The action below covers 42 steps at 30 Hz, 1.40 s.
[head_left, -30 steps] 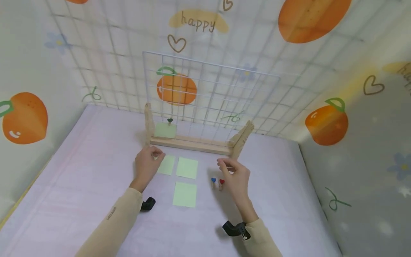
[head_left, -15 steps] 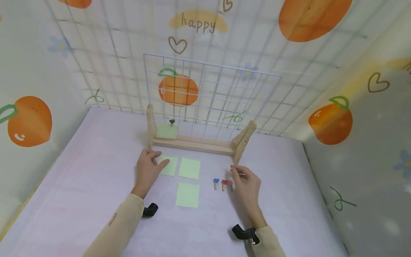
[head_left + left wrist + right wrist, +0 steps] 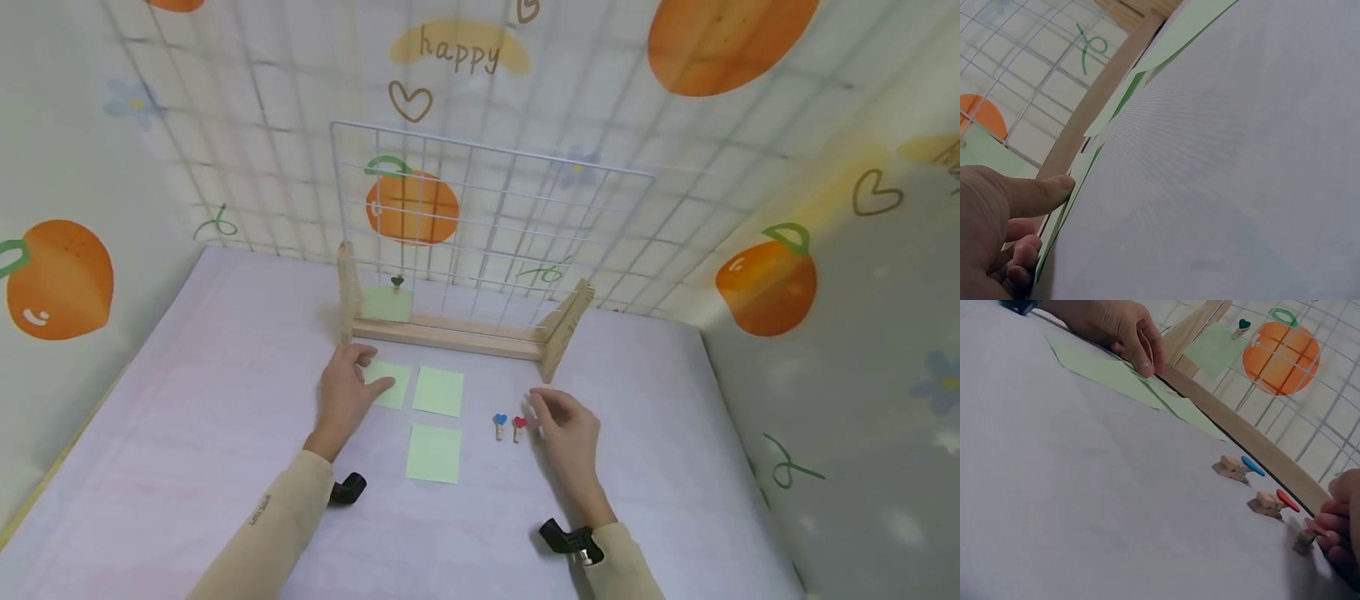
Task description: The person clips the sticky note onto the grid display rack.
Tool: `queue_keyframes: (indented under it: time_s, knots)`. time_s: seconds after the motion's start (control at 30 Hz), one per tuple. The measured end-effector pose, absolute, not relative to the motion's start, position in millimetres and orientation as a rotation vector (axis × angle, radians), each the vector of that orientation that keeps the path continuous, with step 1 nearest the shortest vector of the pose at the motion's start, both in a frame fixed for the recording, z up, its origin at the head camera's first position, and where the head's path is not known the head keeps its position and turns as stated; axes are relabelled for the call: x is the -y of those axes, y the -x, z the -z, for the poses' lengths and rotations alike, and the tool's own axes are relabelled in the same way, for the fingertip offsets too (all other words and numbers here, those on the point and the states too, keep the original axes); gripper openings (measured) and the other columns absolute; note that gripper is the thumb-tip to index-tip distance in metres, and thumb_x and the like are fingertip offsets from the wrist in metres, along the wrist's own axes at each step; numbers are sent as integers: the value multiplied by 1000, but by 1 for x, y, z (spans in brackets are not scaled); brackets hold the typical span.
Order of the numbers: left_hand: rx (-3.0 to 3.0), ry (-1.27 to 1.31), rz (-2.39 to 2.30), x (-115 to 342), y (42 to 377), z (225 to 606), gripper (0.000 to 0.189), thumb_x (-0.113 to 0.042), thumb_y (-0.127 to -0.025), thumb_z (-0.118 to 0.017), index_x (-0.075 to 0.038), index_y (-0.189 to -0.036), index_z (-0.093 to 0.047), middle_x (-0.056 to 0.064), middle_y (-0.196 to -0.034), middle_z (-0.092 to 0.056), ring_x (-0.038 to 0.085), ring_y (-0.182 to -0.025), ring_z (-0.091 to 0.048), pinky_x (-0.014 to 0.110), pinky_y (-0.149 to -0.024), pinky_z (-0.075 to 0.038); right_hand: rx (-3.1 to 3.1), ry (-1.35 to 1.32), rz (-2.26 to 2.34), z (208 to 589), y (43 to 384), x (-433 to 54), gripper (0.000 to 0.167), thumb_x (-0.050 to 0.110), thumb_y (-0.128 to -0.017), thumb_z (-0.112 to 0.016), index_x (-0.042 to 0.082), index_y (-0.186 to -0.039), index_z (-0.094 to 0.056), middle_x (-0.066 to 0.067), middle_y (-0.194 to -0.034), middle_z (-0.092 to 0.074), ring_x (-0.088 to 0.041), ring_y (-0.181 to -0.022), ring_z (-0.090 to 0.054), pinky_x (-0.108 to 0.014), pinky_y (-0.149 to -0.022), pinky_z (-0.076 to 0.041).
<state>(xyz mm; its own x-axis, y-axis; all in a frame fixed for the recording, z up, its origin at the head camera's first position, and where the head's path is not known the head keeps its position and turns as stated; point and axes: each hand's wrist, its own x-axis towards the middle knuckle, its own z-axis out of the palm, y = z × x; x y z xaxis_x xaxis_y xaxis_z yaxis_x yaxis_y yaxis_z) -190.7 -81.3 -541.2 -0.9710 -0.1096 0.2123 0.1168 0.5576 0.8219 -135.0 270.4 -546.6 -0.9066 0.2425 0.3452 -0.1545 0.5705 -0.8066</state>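
Observation:
My left hand (image 3: pixel 345 398) reaches over the left green sticky note (image 3: pixel 397 390), thumb and forefinger spread apart. In the left wrist view the thumb (image 3: pixel 1047 195) lies at that note's edge. Two more green notes lie beside it: a right one (image 3: pixel 438 392) and a nearer one (image 3: pixel 433 454). My right hand (image 3: pixel 573 437) hovers with loosely curled fingers by a row of small wooden clothespins with heart tops. These are a blue-heart clothespin (image 3: pixel 500 425), a red-heart clothespin (image 3: pixel 519 427) and a pink one (image 3: pixel 1305 540), mostly covered by the hand in the head view.
Behind the notes stands a white wire grid (image 3: pixel 495 225) in a wooden base (image 3: pixel 450 337). A dark-green-heart clothespin (image 3: pixel 397 283) fastens a green note (image 3: pixel 386 304) at its lower left. Patterned curtains (image 3: pixel 847 392) surround the white-covered table (image 3: pixel 645 392).
My right hand has shifted right and slightly nearer, uncovering the red clothespin more. My left thumb and forefinger have spread apart over the left note.

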Motion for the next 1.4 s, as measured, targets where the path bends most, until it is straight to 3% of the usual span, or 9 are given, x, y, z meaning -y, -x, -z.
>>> queue_keyframes:
  time_s: [0.17,0.43,0.7,0.93,1.17,1.4]
  knots:
    - [2583,27,1328,85,192,540,56,-16,-75,-97,2,-121,-71,19,-109,-60,30,-85,-57,42,-79,-48,2442,46,-1258,551,131,-268,14,26,-97,-79,19,-109,-82,4,-102,-80,-12,-83,-69,-12,-77,-49]
    - [2707,33,1327,85,194,543,51,-24,-81,-94,1,-116,-66,19,-119,-54,36,-109,-60,50,-92,-53,2464,44,-1222,551,133,-271,13,27,-97,-79,21,-109,-82,6,-94,-79,-11,-76,-66,-16,-70,-47]
    - [2706,52,1340,81,194,551,46,-24,-80,-94,-3,-102,-59,15,-114,-54,32,-100,-58,46,-90,-50,2506,84,-1238,546,131,-273,12,27,-99,-77,22,-109,-82,5,-93,-78,-13,-73,-66,-19,-64,-48]
    - [2704,62,1363,78,195,549,48,-25,-82,-93,-6,-117,-66,14,-123,-50,35,-117,-57,50,-99,-50,2506,72,-1233,544,134,-276,14,27,-99,-76,20,-110,-81,3,-99,-79,-14,-75,-65,-18,-64,-48]
    - [2700,86,1338,80,193,545,44,-25,-81,-94,-6,-104,-62,12,-119,-51,33,-106,-59,48,-93,-51,2530,93,-1253,541,134,-277,15,32,-100,-75,23,-111,-81,6,-103,-79,-14,-82,-65,-22,-73,-49]
    - [2732,163,1443,94,190,532,36,-10,-83,-89,-6,-109,-66,12,-105,-66,25,-89,-57,39,-83,-47,2563,125,-1262,540,131,-276,16,34,-100,-75,24,-111,-81,8,-104,-79,-11,-88,-67,-23,-84,-48]
